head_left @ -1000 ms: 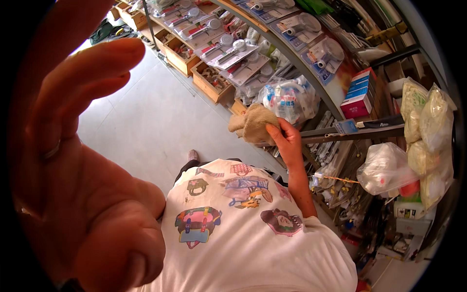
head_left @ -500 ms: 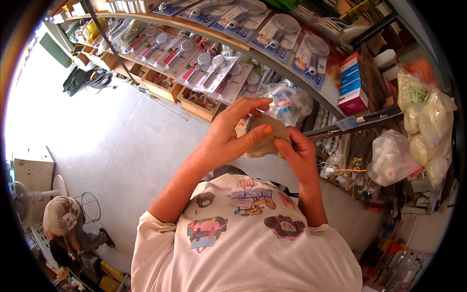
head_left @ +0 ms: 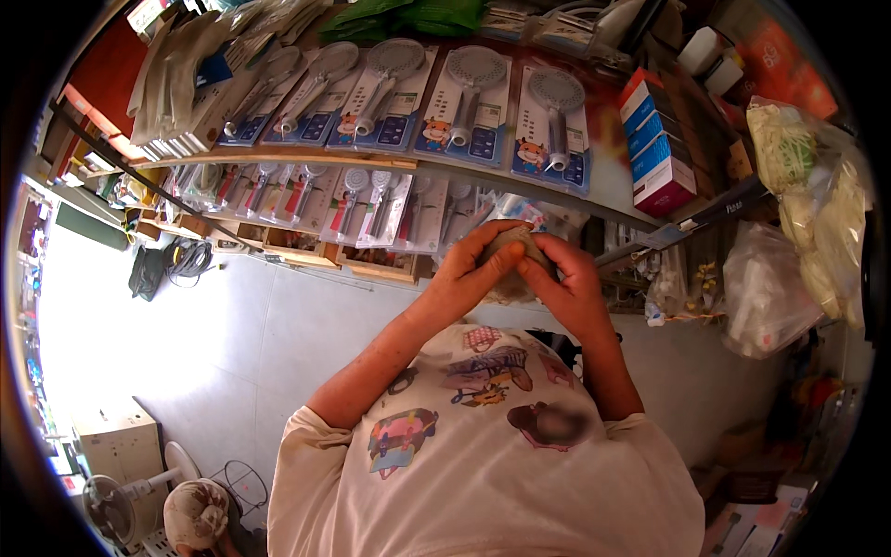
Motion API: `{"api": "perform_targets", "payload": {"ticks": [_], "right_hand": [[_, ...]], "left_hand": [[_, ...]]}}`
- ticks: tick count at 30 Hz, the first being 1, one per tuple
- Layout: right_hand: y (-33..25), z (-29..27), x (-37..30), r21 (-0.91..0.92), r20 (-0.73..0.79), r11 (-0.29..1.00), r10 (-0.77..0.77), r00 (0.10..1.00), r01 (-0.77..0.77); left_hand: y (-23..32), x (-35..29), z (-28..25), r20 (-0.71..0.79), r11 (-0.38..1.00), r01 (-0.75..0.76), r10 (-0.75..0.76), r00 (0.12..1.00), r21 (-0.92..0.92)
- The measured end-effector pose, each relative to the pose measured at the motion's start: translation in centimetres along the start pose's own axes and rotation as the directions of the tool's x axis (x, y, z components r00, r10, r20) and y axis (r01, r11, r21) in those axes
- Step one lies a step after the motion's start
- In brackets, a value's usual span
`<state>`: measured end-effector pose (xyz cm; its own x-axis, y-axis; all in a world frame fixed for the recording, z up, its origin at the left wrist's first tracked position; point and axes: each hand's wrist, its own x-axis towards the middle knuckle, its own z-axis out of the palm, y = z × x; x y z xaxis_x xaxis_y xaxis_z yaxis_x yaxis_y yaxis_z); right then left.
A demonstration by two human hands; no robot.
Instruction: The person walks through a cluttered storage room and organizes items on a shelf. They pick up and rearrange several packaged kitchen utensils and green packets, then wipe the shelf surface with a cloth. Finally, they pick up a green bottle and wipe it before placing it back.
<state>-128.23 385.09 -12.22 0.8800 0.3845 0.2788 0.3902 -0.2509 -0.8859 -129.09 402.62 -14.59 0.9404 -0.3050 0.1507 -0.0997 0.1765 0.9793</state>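
A crumpled brown-beige cloth (head_left: 509, 290) is pinched between my two hands in front of my chest. My left hand (head_left: 471, 265) closes on it from the left, its thumb lying along the top. From the right, my right hand (head_left: 571, 283) grips the same cloth, and both thumb tips almost meet. Fingers cover much of the cloth, so its full shape is hidden. Just beyond the hands is the shelf edge, with a clear plastic bag (head_left: 548, 215) partly behind them.
Carded shower heads (head_left: 464, 102) line the upper shelf, with more on the lower shelf (head_left: 351, 200). Small boxes (head_left: 657, 153) stand at right near hanging plastic bags (head_left: 766, 292). A white fan (head_left: 116, 506) and another person (head_left: 197, 515) are at lower left. Coiled black cable (head_left: 188, 263) lies on the floor.
The view has tilted up toward the upper shelf. My left hand's fingers, spread over the cloth before, have closed in, and both hands now grip it close together.
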Motion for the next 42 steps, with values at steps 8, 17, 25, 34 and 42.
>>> {"api": "perform_targets", "payload": {"ticks": [8, 17, 25, 34, 42], "right_hand": [[2.9, -2.9, 4.4, -0.153, -0.004, 0.987, -0.047, 0.999, 0.045], [6.7, -4.0, 9.6, -0.596, -0.285, 0.801, -0.144, 0.948, -0.057], [8.9, -2.6, 10.5, -0.608, -0.398, 0.774, -0.105, 0.911, -0.177], [9.2, -3.3, 10.3, -0.306, -0.566, 0.937, -0.038, 0.823, -0.167], [8.6, -4.5, 9.4, 0.718, -0.516, 0.689, 0.432, 0.74, 0.099]], "left_hand": [[-1.6, 5.1, -1.7, -0.006, 0.999, 0.041, -0.041, 0.999, 0.004], [-3.5, 7.9, -3.5, -0.137, 0.981, 0.193, -0.191, 0.972, 0.001], [-4.6, 9.0, -4.6, -0.039, 0.951, 0.27, -0.267, 0.963, 0.15], [-5.2, 9.7, -4.7, 0.052, 0.975, 0.148, -0.158, 0.986, 0.166], [-1.9, 11.8, -1.4, 0.237, 0.985, 0.087, -0.12, 0.964, 0.147]]}}
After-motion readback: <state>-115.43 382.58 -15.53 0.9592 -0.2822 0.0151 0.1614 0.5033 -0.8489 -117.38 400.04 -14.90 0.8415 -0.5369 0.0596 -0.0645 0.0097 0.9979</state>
